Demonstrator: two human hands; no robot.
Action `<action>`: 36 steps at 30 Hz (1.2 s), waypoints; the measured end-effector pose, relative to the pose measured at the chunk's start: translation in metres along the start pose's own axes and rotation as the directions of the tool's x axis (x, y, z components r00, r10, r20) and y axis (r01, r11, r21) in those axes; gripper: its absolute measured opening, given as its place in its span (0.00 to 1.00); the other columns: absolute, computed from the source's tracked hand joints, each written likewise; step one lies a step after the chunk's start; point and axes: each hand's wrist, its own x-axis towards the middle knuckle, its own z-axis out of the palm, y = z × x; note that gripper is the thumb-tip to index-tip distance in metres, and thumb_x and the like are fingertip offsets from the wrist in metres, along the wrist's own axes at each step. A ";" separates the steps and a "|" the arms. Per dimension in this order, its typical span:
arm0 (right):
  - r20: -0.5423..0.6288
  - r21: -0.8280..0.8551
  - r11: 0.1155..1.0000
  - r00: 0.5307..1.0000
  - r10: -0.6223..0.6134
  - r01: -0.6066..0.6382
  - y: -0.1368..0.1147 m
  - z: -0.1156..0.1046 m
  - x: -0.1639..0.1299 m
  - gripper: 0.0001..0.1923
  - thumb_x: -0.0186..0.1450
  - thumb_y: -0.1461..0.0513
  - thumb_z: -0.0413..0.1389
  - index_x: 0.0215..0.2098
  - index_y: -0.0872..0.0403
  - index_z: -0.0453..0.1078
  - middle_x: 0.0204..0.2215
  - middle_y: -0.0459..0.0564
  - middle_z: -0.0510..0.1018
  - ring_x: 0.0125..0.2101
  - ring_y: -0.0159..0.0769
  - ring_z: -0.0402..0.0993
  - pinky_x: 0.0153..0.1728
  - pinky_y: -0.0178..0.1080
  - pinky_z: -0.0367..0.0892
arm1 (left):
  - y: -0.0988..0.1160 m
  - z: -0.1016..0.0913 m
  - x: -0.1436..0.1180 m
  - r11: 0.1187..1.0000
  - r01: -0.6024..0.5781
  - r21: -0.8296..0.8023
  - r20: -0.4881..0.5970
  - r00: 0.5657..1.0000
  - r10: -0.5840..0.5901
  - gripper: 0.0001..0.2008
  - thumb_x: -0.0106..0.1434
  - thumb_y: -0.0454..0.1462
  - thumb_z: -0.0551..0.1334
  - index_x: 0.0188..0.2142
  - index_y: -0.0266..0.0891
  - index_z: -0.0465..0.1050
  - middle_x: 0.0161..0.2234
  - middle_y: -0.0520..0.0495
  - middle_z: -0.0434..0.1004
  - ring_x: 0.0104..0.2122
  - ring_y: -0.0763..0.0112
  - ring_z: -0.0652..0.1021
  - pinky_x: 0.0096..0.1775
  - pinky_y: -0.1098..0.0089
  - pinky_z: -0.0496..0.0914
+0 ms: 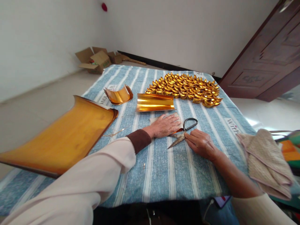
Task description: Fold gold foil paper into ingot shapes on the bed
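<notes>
My left hand point(164, 125) lies flat, fingers together, on a small pale sheet of paper point(154, 119) in the middle of the blue striped cloth point(159, 168). My right hand point(200, 142) rests beside it, fingertips touching a pair of black-handled scissors point(184, 132) that lie on the cloth, blades pointing toward me. Just beyond my left hand sits a curled piece of gold foil point(155, 102). Farther back is a heap of several folded gold paper ingots point(185, 88).
A large curled gold sheet point(63, 134) covers the left of the cloth, and a smaller curled gold piece point(118, 94) lies behind it. A beige towel point(267, 159) hangs at the right edge. Open cardboard boxes point(96, 59) stand on the floor; a dark wooden door point(264, 59) is at right.
</notes>
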 end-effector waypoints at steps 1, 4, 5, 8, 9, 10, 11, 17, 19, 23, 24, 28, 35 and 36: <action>-0.002 0.002 1.000 1.000 0.004 -0.004 0.000 0.000 -0.001 0.12 0.70 0.65 0.49 0.36 0.56 0.74 0.22 0.46 0.67 0.26 0.35 0.63 0.30 0.38 0.56 | 0.000 0.000 0.000 1.000 -0.004 0.006 -0.001 1.000 0.004 0.24 0.74 0.45 0.41 0.64 0.42 0.58 0.68 0.44 0.52 0.68 0.59 0.50 0.62 0.50 0.46; -0.006 0.006 1.000 1.000 0.013 -0.013 -0.001 0.000 0.000 0.12 0.70 0.65 0.49 0.36 0.56 0.74 0.22 0.47 0.67 0.26 0.35 0.63 0.30 0.38 0.56 | 0.000 0.001 0.000 1.000 -0.010 0.014 -0.001 1.000 0.010 0.24 0.74 0.44 0.41 0.64 0.43 0.58 0.68 0.44 0.51 0.68 0.59 0.50 0.62 0.50 0.47; -0.004 0.009 1.000 1.000 0.014 -0.013 -0.002 0.001 0.001 0.12 0.70 0.65 0.49 0.36 0.56 0.74 0.22 0.47 0.67 0.26 0.35 0.63 0.30 0.38 0.56 | 0.000 0.001 0.000 1.000 -0.011 0.013 -0.001 1.000 0.011 0.24 0.74 0.44 0.41 0.64 0.43 0.58 0.68 0.44 0.51 0.67 0.59 0.50 0.62 0.49 0.47; 0.012 0.014 1.000 1.000 0.017 -0.017 -0.004 0.001 0.006 0.12 0.70 0.65 0.49 0.35 0.55 0.74 0.23 0.47 0.68 0.27 0.35 0.64 0.30 0.38 0.56 | 0.000 0.001 0.000 1.000 -0.007 0.002 0.005 1.000 0.007 0.24 0.74 0.44 0.41 0.64 0.42 0.58 0.68 0.44 0.52 0.67 0.58 0.50 0.62 0.48 0.48; 0.015 0.016 1.000 1.000 0.016 -0.016 -0.004 0.001 0.008 0.12 0.70 0.65 0.49 0.34 0.55 0.74 0.23 0.47 0.69 0.27 0.35 0.64 0.30 0.38 0.56 | 0.000 0.001 0.001 1.000 -0.002 -0.003 0.008 1.000 0.002 0.24 0.74 0.44 0.41 0.64 0.41 0.57 0.68 0.43 0.51 0.67 0.59 0.50 0.62 0.47 0.48; 0.019 0.017 1.000 1.000 0.013 -0.013 -0.005 0.001 0.010 0.12 0.70 0.65 0.49 0.34 0.55 0.73 0.23 0.48 0.69 0.27 0.35 0.64 0.30 0.38 0.56 | 0.000 0.001 0.001 1.000 0.002 -0.008 0.012 1.000 -0.002 0.25 0.74 0.44 0.40 0.65 0.41 0.56 0.68 0.43 0.51 0.67 0.59 0.50 0.62 0.47 0.48; 0.023 0.018 1.000 1.000 0.009 -0.009 -0.006 0.001 0.011 0.12 0.70 0.65 0.49 0.34 0.55 0.73 0.23 0.48 0.69 0.28 0.35 0.64 0.31 0.38 0.56 | 0.001 0.000 0.001 1.000 0.005 -0.010 0.016 1.000 -0.005 0.25 0.74 0.44 0.40 0.65 0.40 0.55 0.68 0.42 0.51 0.67 0.59 0.50 0.62 0.47 0.48; 0.038 0.029 1.000 0.999 0.002 -0.003 -0.008 0.000 0.009 0.12 0.70 0.65 0.48 0.34 0.56 0.73 0.23 0.48 0.69 0.28 0.35 0.64 0.31 0.38 0.57 | 0.004 -0.006 -0.001 0.999 0.028 -0.045 0.043 0.999 -0.027 0.25 0.74 0.45 0.41 0.66 0.40 0.52 0.69 0.42 0.49 0.67 0.60 0.50 0.63 0.48 0.46; 0.027 0.038 0.999 1.000 0.005 -0.006 -0.007 0.000 0.005 0.12 0.70 0.65 0.48 0.35 0.56 0.74 0.23 0.47 0.68 0.27 0.35 0.64 0.30 0.38 0.57 | 0.005 -0.007 -0.001 0.997 0.041 -0.066 0.047 0.998 -0.038 0.25 0.74 0.45 0.42 0.66 0.41 0.53 0.69 0.43 0.50 0.67 0.61 0.51 0.63 0.49 0.46; 0.020 0.055 0.998 1.000 0.022 -0.023 -0.007 0.001 0.003 0.12 0.70 0.65 0.48 0.36 0.56 0.74 0.23 0.47 0.68 0.27 0.34 0.64 0.30 0.38 0.56 | 0.007 -0.009 -0.001 0.994 0.056 -0.089 0.057 0.997 -0.051 0.25 0.74 0.45 0.42 0.66 0.39 0.52 0.69 0.42 0.48 0.67 0.60 0.50 0.63 0.48 0.44; 0.024 0.057 0.998 0.999 0.025 -0.026 -0.008 0.002 0.004 0.12 0.70 0.65 0.48 0.35 0.56 0.74 0.23 0.47 0.68 0.27 0.35 0.64 0.30 0.38 0.56 | 0.007 -0.009 -0.001 0.994 0.059 -0.094 0.057 0.997 -0.054 0.26 0.74 0.46 0.41 0.66 0.39 0.51 0.69 0.41 0.48 0.67 0.60 0.50 0.63 0.48 0.44; 0.042 0.065 0.998 0.999 0.021 -0.024 -0.012 0.004 0.014 0.13 0.70 0.64 0.48 0.34 0.55 0.73 0.23 0.48 0.69 0.28 0.35 0.64 0.31 0.38 0.56 | 0.006 -0.007 -0.001 0.991 0.064 -0.118 0.048 0.997 -0.059 0.28 0.73 0.48 0.41 0.67 0.38 0.48 0.69 0.39 0.47 0.68 0.59 0.49 0.63 0.48 0.43; 0.049 0.091 0.996 0.999 0.008 -0.013 -0.013 0.002 0.012 0.13 0.70 0.65 0.47 0.35 0.55 0.74 0.23 0.48 0.69 0.28 0.35 0.65 0.30 0.38 0.57 | 0.004 -0.003 -0.002 0.992 0.043 -0.116 0.001 0.999 -0.043 0.29 0.72 0.50 0.42 0.67 0.40 0.48 0.69 0.39 0.48 0.67 0.58 0.51 0.64 0.50 0.43; 0.046 0.090 0.996 0.999 0.010 -0.014 -0.013 0.001 0.010 0.13 0.70 0.65 0.47 0.36 0.56 0.74 0.23 0.47 0.68 0.27 0.35 0.65 0.30 0.38 0.57 | 0.004 -0.003 -0.002 0.993 0.042 -0.113 0.000 0.999 -0.043 0.29 0.72 0.50 0.42 0.67 0.40 0.48 0.69 0.39 0.48 0.67 0.58 0.51 0.64 0.51 0.43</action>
